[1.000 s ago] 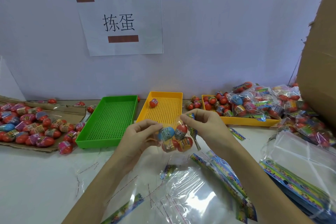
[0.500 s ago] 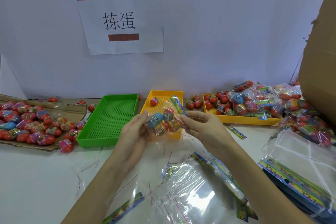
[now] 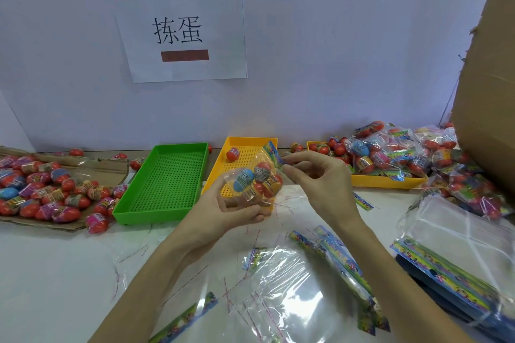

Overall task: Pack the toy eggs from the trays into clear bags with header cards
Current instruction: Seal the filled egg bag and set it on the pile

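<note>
Eggs (image 3: 255,181) sit in a clear bag (image 3: 250,189) cupped by the left hand (image 3: 223,211) above the desk's (image 3: 55,273) middle. Its header card (image 3: 271,152) points up-right, pinched by the right hand (image 3: 315,178), nearer the bag's mouth for closing.

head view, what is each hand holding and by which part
The left hand cradles the filled clear bag of toy eggs from beneath; the right hand pinches its header card at the top.
</note>
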